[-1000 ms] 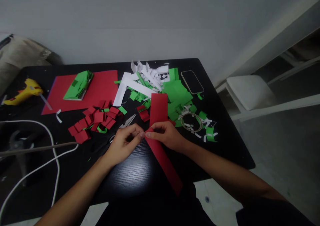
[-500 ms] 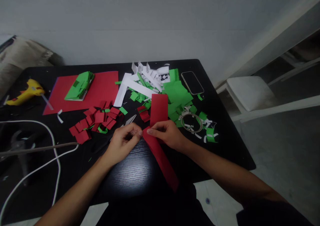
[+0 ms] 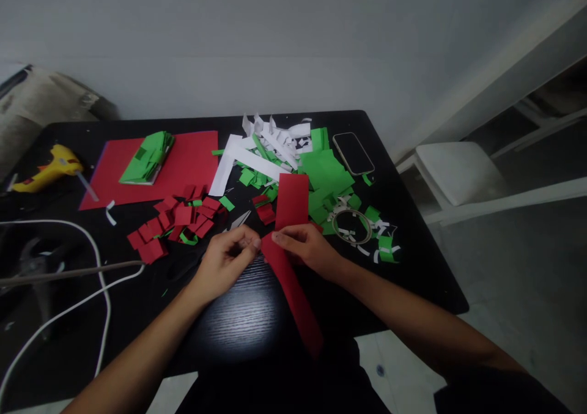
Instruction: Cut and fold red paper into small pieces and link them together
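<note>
A long red paper strip [image 3: 296,298] slants down from my hands toward the table's front edge. My left hand [image 3: 230,255] pinches its upper left corner between thumb and fingers. Closed on the same strip from the right is my right hand [image 3: 307,247], its thumb lying on top. Just beyond the fingers lies another piece of red paper [image 3: 292,200], its lower end hidden behind my right hand. To the left of my left hand is a heap of small folded red paper pieces [image 3: 183,216]. Scissors [image 3: 239,219] show partly behind that hand.
Green paper pieces [image 3: 323,169] and white paper scraps [image 3: 275,136] lie at the back. A phone [image 3: 353,153] and a ring [image 3: 351,226] are on the right. At left are a yellow glue gun [image 3: 48,169], a red sheet [image 3: 192,157] and a white cable [image 3: 103,279].
The strip's lower end has swung slightly left and toward me. Both hands keep nearly the same place and hold.
</note>
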`<state>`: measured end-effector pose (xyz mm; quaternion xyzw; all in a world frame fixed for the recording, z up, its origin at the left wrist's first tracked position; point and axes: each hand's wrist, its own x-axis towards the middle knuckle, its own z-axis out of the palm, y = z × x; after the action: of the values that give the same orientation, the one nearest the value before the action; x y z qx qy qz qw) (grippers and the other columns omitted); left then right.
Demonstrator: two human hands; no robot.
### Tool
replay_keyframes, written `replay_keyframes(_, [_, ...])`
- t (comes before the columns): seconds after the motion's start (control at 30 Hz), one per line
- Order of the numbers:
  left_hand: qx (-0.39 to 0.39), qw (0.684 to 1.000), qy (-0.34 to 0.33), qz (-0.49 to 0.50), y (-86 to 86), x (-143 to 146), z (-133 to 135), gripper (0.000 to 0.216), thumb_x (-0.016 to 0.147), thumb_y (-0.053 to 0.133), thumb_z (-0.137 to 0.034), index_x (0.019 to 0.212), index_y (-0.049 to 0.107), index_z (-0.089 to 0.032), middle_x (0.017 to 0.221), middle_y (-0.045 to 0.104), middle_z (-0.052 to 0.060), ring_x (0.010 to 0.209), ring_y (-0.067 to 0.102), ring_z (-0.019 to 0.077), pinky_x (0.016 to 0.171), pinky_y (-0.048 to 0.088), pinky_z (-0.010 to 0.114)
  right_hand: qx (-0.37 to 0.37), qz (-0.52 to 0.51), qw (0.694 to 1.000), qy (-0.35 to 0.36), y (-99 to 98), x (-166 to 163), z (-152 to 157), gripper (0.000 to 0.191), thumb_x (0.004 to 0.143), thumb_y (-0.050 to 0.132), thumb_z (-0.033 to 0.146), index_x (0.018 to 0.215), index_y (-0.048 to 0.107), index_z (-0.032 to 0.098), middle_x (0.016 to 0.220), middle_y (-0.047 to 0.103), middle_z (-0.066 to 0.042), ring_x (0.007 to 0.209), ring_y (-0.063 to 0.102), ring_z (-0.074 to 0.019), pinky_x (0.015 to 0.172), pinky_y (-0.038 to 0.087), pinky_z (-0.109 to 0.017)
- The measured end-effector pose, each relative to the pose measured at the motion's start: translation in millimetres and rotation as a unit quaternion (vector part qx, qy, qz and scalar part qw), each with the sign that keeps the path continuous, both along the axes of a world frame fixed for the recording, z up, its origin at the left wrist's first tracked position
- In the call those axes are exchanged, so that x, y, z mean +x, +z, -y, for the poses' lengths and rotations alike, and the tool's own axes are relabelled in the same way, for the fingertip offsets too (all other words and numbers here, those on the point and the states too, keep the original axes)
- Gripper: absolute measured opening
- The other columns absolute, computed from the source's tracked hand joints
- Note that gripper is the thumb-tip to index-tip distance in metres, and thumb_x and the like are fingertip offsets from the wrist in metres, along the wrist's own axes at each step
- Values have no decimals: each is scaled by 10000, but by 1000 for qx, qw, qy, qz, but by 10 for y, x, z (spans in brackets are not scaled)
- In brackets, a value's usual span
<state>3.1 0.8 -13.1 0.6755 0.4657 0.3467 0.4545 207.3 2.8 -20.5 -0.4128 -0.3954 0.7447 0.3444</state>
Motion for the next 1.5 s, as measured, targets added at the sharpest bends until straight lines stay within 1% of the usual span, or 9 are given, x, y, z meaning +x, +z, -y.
replay_keyframes(0.13, [-22,999,16,21,6,-14,-1,260,951,600,-342,768,651,-164,601,588,-18,546,516,108,529,405,213,-65,-65,995,39,16,-13,23,437,751,851,525,900,771,123,760,765,-51,683,740,-178,793,597,-347])
replay_keyframes(0.23, [-31,999,29,25,4,-24,-5,261,942,612,-354,769,646,-161,592,582,-20,539,503,106,527,397,211,-77,-79,993,41,17,-18,27,460,749,856,521,948,766,116,775,787,-73,672,761,-193,784,615,-362])
replay_keyframes(0.53, [-40,997,57,44,12,-19,-12,230,921,612,-310,745,639,-164,564,561,-34,507,498,92,510,386,192,-68,-72,995,29,-2,-17,37,416,748,854,506,877,774,119,793,806,-84,688,774,-192,727,620,-326])
replay_keyframes(0.83, [-42,996,64,42,-6,-15,-23,234,916,614,-298,723,634,-167,542,548,-40,491,477,91,495,369,196,-62,-61,996,25,-23,-18,43,399,755,852,493,879,774,122,819,811,-81,693,776,-186,716,619,-313])
replay_keyframes(0.93, [-49,997,52,36,-14,-36,-23,245,930,612,-328,746,637,-168,575,567,-33,523,504,98,522,396,204,-49,-54,997,27,-33,-15,48,384,769,842,487,877,777,124,817,810,-76,697,776,-183,718,618,-307])
replay_keyframes(1.07, [-70,996,29,39,-29,-26,-22,235,944,621,-382,858,670,-168,661,615,-21,591,564,115,584,453,224,-27,-42,998,40,-38,-18,57,375,781,831,490,857,784,126,767,801,-63,702,773,-186,730,615,-307])
replay_keyframes(1.17, [-74,996,23,41,-36,24,-10,236,942,642,-395,877,687,-173,659,612,-31,568,536,102,558,435,218,-19,-34,998,49,-32,-34,69,379,778,827,503,852,789,134,784,805,-60,706,773,-192,727,613,-313])
replay_keyframes(1.3, [-77,995,14,59,-36,75,13,224,936,654,-367,835,697,-172,613,612,-37,529,518,93,522,409,211,-17,-25,998,61,-16,-57,82,393,774,822,518,836,793,131,756,799,-56,678,765,-184,713,610,-306])
replay_keyframes(1.5, [-84,992,65,72,-28,47,2,250,920,666,-364,769,682,-165,573,569,-35,502,469,87,492,370,205,-34,-27,997,65,-2,-52,83,411,768,824,528,842,794,124,789,805,-72,695,771,-197,714,616,-319])
